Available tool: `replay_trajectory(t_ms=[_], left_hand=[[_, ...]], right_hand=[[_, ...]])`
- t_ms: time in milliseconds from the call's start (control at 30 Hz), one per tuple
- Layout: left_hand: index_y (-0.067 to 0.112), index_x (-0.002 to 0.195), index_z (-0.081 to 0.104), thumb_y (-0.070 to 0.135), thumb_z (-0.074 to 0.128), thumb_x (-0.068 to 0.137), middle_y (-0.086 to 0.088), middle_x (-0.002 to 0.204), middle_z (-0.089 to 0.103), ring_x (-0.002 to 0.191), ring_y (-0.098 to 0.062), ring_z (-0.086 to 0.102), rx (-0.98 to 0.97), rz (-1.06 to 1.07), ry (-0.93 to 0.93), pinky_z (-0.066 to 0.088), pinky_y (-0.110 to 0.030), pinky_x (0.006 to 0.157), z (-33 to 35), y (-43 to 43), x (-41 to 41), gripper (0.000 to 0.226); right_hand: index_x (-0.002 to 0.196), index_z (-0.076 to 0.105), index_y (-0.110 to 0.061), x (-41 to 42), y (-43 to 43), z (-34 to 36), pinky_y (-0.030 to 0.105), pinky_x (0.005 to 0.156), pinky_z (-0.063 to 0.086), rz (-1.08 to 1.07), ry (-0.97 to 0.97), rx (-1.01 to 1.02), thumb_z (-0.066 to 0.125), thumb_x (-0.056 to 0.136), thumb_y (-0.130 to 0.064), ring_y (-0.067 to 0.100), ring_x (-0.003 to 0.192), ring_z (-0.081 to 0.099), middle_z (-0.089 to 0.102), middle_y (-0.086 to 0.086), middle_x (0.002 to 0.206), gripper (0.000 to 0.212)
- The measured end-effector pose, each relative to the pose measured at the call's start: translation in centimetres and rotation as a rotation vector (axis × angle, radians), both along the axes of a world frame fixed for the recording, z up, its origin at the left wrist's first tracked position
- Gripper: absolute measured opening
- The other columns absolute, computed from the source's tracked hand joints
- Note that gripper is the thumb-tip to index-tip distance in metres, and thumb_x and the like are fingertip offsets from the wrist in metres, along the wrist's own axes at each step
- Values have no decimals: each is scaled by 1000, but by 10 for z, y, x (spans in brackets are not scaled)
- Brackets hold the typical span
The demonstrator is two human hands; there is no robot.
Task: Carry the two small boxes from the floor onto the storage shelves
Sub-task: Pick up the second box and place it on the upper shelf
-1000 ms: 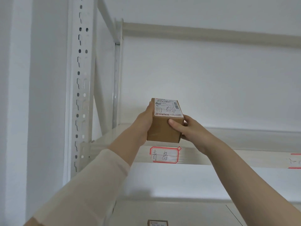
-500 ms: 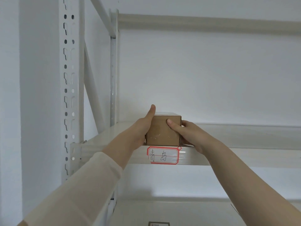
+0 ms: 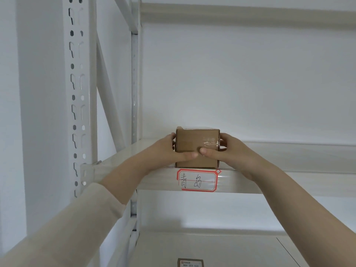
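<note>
A small brown cardboard box (image 3: pixel 194 139) rests on the front edge of a white metal shelf (image 3: pixel 289 180), right above a red-framed handwritten label (image 3: pixel 197 180). My left hand (image 3: pixel 163 151) grips the box's left side, thumb across its front. My right hand (image 3: pixel 229 153) holds the right side, with its thumb meeting the left one on the front face. Clear tape shines on the box's upper right. The top edge of a second small box (image 3: pixel 190 263), bearing a printed label, shows on the lower shelf at the bottom of the view.
A perforated white upright (image 3: pixel 79 93) and a diagonal brace (image 3: pixel 109 93) stand to the left. Another upright (image 3: pixel 134 83) runs along the back wall. A higher shelf beam (image 3: pixel 240 15) crosses overhead. The lower shelf board (image 3: pixel 240 251) spreads out below.
The box came down from mid-air onto the shelf above the label. My hands then slid along its sides and both thumbs came onto the front face.
</note>
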State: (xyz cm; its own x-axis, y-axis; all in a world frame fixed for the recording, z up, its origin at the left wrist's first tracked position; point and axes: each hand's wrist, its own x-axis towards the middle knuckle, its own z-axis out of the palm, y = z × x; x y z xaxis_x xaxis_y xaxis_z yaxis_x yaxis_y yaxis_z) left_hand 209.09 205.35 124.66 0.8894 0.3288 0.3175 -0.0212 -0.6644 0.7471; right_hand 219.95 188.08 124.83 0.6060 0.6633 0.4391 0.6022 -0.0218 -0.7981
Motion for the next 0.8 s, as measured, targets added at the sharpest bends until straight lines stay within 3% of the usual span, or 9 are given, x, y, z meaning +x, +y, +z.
replay_trajectory(t_ms=[67, 233, 333, 433, 500, 667, 800], left_hand=[[18, 142, 44, 42, 78, 73, 2, 133, 60, 118, -13, 60, -25, 27, -39, 48, -27, 101, 2, -1, 4, 80], [11, 136, 51, 26, 73, 81, -5, 129, 62, 115, -18, 60, -110, 19, -18, 50, -20, 88, 9, 3, 12, 61], [8, 134, 52, 25, 75, 80, -7, 128, 62, 119, -22, 59, -121, 33, -5, 48, -33, 103, 12, 9, 20, 61], [7, 135, 51, 23, 74, 80, -9, 129, 62, 120, -23, 59, -130, 37, 5, 47, -34, 104, 14, 14, 29, 61], [6, 135, 51, 22, 73, 82, -9, 131, 61, 121, -23, 59, -137, 28, 18, 48, -32, 102, 15, 16, 33, 60], [6, 135, 51, 20, 71, 84, -11, 132, 61, 123, -25, 58, -156, 20, 47, 48, -33, 103, 18, 23, 41, 57], [6, 136, 50, 17, 69, 85, -12, 133, 61, 115, -22, 60, -160, 7, 58, 50, -25, 93, 18, 23, 45, 56]], right_hand=[[128, 52, -18, 2, 3, -1, 25, 91, 49, 5, -17, 14, 78, 72, -25, 8, 101, 61, 62, -13, 105, 62], [135, 46, -12, 12, 15, 4, 33, 97, 49, -21, -21, -9, 77, 73, -22, 14, 110, 58, 57, -13, 103, 70], [136, 43, -8, 17, 22, 5, 18, 73, 55, 25, 53, -6, 75, 75, -14, 9, 93, 60, 56, -12, 99, 69], [134, 43, -5, 23, 28, 6, 12, 56, 54, 55, 158, 15, 72, 77, -6, 7, 83, 60, 56, -8, 97, 64], [132, 45, -5, 26, 32, 6, 11, 54, 53, 54, 166, 13, 71, 77, -5, 6, 81, 60, 56, -7, 95, 61], [130, 47, -4, 36, 39, 8, 19, 71, 52, 30, 143, -11, 72, 77, -7, 13, 88, 61, 58, -6, 94, 59], [130, 45, -4, 40, 41, 6, 10, 53, 50, 46, 164, -11, 71, 78, -5, 7, 80, 59, 58, -6, 91, 58]])
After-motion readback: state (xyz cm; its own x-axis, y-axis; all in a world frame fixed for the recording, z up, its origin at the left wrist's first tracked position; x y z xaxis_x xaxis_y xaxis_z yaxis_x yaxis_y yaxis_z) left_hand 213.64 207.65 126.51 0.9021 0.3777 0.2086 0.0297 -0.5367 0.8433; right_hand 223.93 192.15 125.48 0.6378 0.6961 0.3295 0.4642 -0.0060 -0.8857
